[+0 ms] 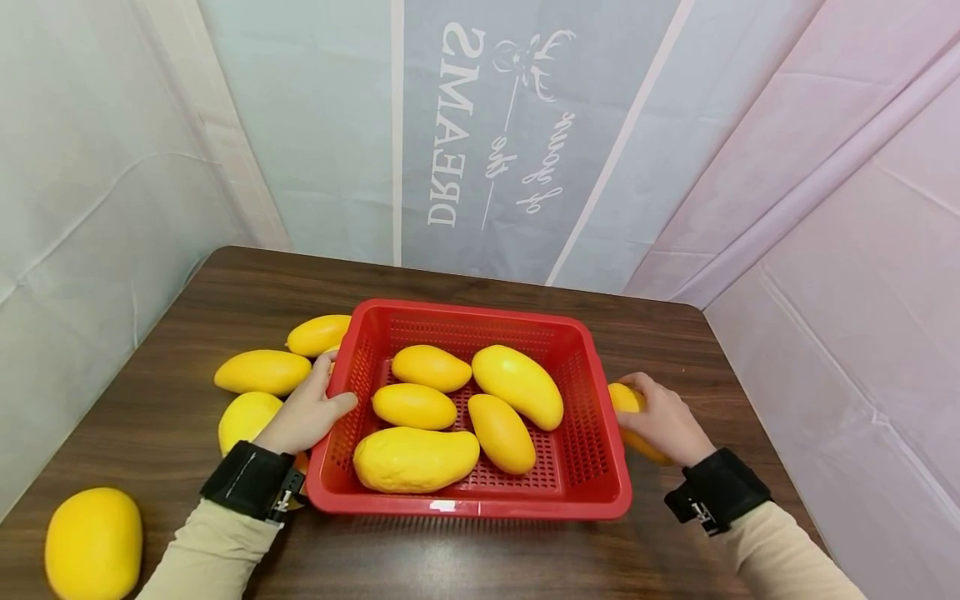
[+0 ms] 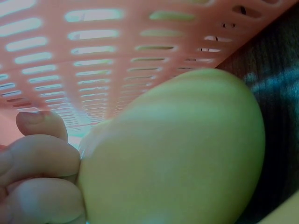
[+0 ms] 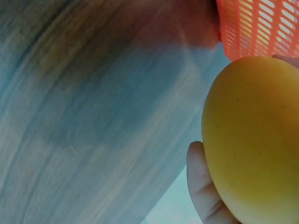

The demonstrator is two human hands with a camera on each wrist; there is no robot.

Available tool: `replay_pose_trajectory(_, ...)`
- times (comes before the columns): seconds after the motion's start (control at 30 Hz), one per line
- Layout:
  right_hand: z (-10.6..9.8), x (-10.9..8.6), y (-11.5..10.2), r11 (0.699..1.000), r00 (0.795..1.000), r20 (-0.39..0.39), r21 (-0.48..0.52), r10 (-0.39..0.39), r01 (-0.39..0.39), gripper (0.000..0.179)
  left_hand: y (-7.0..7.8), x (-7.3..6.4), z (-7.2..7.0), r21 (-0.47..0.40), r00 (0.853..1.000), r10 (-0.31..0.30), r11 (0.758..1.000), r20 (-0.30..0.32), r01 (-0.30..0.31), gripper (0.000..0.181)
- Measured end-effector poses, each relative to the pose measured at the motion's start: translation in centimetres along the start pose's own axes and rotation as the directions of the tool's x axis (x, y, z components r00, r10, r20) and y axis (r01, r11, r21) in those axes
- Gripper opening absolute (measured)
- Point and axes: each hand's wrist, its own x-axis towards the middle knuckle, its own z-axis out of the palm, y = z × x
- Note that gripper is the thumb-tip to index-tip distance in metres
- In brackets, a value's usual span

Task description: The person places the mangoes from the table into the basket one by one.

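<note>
A red plastic basket [image 1: 468,505] with slotted walls sits on the table with several yellow mangoes in it, among them a long bumpy mango [image 1: 416,460] along the near side. My left hand [image 1: 311,412] holds the basket's left side, thumb over the rim and fingers outside it. In the left wrist view those fingers are curled beside a mango [image 2: 182,154] lying against the slotted wall. Just outside the basket's right wall, my right hand [image 1: 667,421] grips another mango [image 3: 257,140], partly hidden behind the rim in the head view.
Left of the basket lie more mangoes, including an elongated mango [image 1: 262,372] and one by the back corner [image 1: 318,335]. A rounder mango [image 1: 93,543] rests at the near left. The dark wooden table [image 1: 465,558] is bordered by hanging cloth [image 1: 322,125].
</note>
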Motion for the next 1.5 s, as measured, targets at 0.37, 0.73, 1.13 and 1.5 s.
replay_pose_trajectory(0.37,-2.1,0.1,-0.6,0.997,0.999,-0.043,-0.073,-0.018,0.015,0.063,0.1,0.0,0.0,0.012,1.000,-0.011,1.000,0.002,0.011,0.071)
replay_pose_trajectory(0.73,-4.2,0.1,-3.1,0.995,0.995,-0.080,-0.089,-0.052,0.045,0.065,0.0,-0.1,0.0,-0.012,1.000,0.014,1.000,0.013,-0.014,0.073)
replay_pose_trajectory(1.13,-5.0,0.2,-7.7,0.986,0.986,-0.040,0.013,-0.164,0.164,0.059,0.1,-0.1,0.0,0.003,1.000,0.006,1.000,0.006,-0.006,0.073)
replay_pose_trajectory(1.5,-3.3,0.5,-10.6,0.970,0.971,0.032,0.069,-0.237,0.234,0.057,0.1,0.0,-0.1,0.010,1.000,0.000,1.000,0.001,0.000,0.072)
